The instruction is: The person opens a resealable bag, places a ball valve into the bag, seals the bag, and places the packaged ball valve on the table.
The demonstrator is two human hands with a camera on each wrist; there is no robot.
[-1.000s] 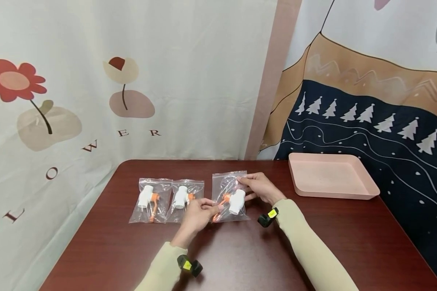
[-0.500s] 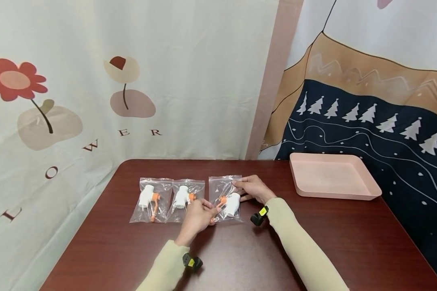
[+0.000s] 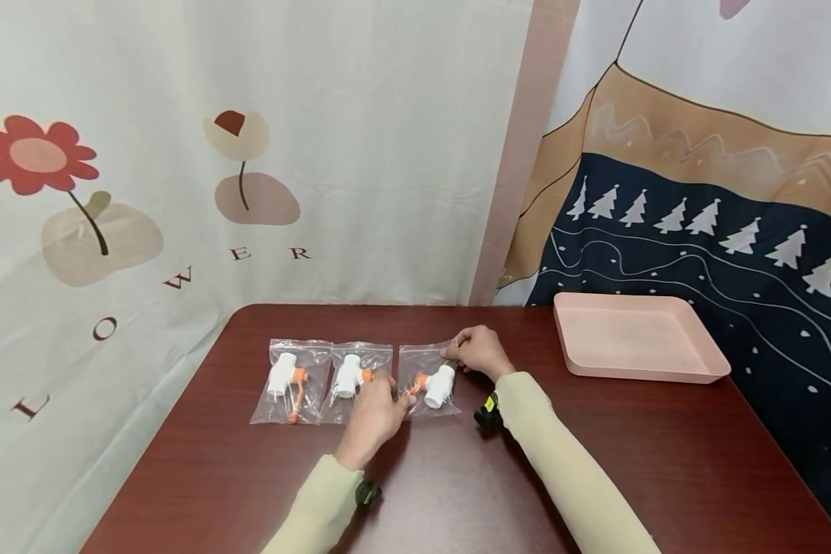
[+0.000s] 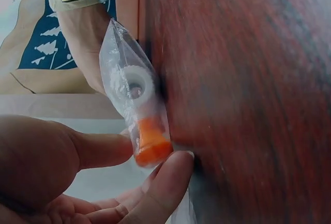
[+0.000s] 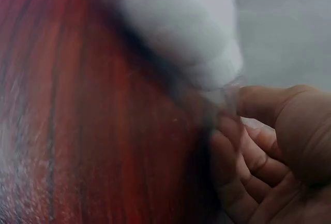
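Note:
A clear zip bag (image 3: 418,358) with a white T-shaped plastic fitting (image 3: 440,386) and its orange cap and strap inside lies flat at the middle of the table. My right hand (image 3: 481,352) pinches its upper right corner. At its lower left corner my left hand (image 3: 375,415) pinches the plastic by the orange part (image 4: 153,144), thumb and finger on either side in the left wrist view. Two similar bags lie to the left: the middle bag (image 3: 379,358), partly behind my left hand, and the far-left bag (image 3: 259,408). The right wrist view is blurred.
A shallow pink tray (image 3: 575,366) stands at the back right of the dark red wooden table (image 3: 471,492). Printed curtains (image 3: 388,154) hang right behind the table's back edge.
The right-hand bag has shifted left toward the middle bag and turned somewhat, its top edge now lower. My right hand has moved left with it; the other two bags keep their places.

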